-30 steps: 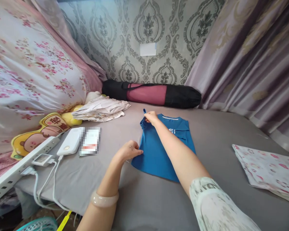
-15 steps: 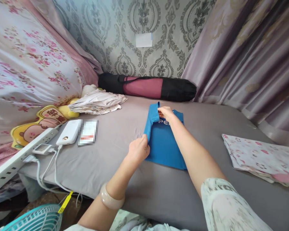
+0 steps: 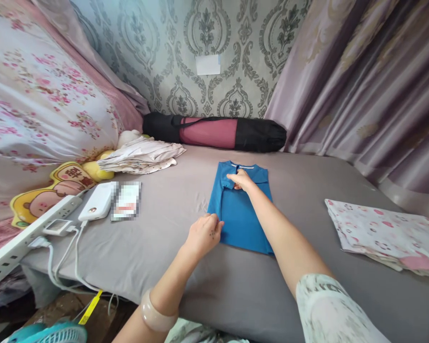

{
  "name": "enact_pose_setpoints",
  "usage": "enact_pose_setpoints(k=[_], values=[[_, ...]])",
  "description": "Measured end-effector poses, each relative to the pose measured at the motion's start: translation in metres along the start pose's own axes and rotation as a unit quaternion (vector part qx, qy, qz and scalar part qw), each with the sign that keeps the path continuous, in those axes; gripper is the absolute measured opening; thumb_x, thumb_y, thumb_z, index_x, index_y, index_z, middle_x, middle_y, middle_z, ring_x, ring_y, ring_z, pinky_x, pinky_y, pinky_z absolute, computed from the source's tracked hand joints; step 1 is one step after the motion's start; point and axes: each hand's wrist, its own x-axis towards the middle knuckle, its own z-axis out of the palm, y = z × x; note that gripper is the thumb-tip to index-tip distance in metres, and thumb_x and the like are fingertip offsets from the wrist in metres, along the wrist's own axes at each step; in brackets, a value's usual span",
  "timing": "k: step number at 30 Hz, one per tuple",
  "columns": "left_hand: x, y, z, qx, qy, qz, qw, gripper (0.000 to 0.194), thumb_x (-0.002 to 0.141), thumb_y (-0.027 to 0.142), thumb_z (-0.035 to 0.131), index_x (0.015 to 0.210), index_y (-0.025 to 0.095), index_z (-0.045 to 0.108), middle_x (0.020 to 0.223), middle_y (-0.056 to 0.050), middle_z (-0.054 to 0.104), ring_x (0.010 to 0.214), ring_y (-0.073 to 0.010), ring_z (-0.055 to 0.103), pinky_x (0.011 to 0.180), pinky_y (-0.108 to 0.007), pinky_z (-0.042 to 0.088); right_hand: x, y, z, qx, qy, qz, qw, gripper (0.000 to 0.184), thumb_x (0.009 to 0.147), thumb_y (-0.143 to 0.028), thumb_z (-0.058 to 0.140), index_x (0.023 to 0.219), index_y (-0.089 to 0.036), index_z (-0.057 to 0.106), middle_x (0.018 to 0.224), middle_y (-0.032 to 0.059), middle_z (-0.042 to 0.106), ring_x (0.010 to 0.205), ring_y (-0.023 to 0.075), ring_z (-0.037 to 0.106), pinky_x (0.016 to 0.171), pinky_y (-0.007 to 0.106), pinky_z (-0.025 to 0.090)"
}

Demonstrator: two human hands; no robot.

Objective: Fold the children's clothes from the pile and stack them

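A blue T-shirt (image 3: 246,224) lies partly folded on the grey sheet, its collar facing away from me and its left side turned inward. My left hand (image 3: 204,233) is closed on the shirt's folded left edge, about two-thirds of the way down. Near the collar, my right hand (image 3: 240,179) grips the sleeve end of the turned-in side, its thumb pointing left. The fingertips of both hands are partly hidden. A pale bangle (image 3: 158,312) circles my left wrist.
A black and maroon roll bag (image 3: 208,133) lies along the wall. Left are crumpled pale cloth (image 3: 139,155), a power bank (image 3: 97,202), a blurred packet (image 3: 126,201) and a power strip (image 3: 28,243) with cables. Right lies folded patterned fabric (image 3: 382,233). A turquoise fan (image 3: 48,333) stands below.
The shirt's left side, held up before, now lies folded inward, and the collar shows. My right hand has moved slightly down with the sleeve. My left hand has lowered slightly, still gripping the edge.
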Motion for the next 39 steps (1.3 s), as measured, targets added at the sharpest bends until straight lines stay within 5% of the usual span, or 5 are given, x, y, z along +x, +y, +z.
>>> enact_pose_setpoints(k=[6,13,18,27,39], values=[[-0.001,-0.010,0.000,-0.008,-0.011,0.044,0.999,0.025,0.095,0.016,0.035,0.100,0.019,0.060,0.096,-0.008,0.065,0.092,-0.0200,0.062,0.078,-0.028,0.044,-0.011,-0.002,-0.005,-0.197,0.005,-0.047,0.979,0.071,0.068,-0.008,0.065,0.135,-0.014,0.043,0.095,0.0103,0.070,0.083,0.0243,0.068,0.070,0.031,0.055],[-0.007,-0.020,0.002,0.005,0.048,0.116,0.992,0.030,0.094,0.017,0.032,0.100,0.017,0.061,0.101,-0.011,0.062,0.095,-0.0217,0.059,0.085,-0.035,0.048,-0.026,-0.012,-0.001,-0.365,0.116,-0.161,0.909,0.049,0.090,-0.007,0.039,0.139,-0.011,0.042,0.136,0.0230,0.050,0.129,0.0314,0.045,0.105,0.043,0.036],[-0.007,-0.026,0.021,0.011,0.121,0.183,0.975,0.039,0.099,0.023,0.028,0.124,0.015,0.055,0.135,-0.015,0.055,0.131,-0.0250,0.047,0.106,-0.044,0.042,-0.012,-0.011,0.035,-0.419,-0.032,-0.256,0.871,0.046,0.099,-0.023,0.030,0.140,-0.008,0.045,0.148,0.0161,0.043,0.140,0.0257,0.032,0.117,0.040,0.016],[-0.025,-0.018,0.056,0.093,0.150,0.145,0.974,0.075,0.092,0.064,0.033,0.147,0.013,0.036,0.150,-0.018,0.039,0.140,-0.0314,0.034,0.112,-0.050,0.035,0.031,-0.012,0.057,-0.438,-0.054,-0.198,0.875,0.062,0.100,-0.039,0.021,0.152,-0.004,0.023,0.160,0.0128,0.016,0.147,0.0247,0.011,0.119,0.043,0.006],[-0.032,-0.014,0.041,0.046,0.136,0.145,0.979,0.056,0.097,0.050,0.037,0.143,0.019,0.042,0.147,-0.009,0.047,0.139,-0.0288,0.038,0.113,-0.051,0.033,0.049,-0.012,0.048,-0.404,-0.058,-0.195,0.892,0.060,0.101,-0.039,0.017,0.153,-0.011,0.023,0.161,0.0082,0.017,0.148,0.0206,0.009,0.119,0.046,0.004]])
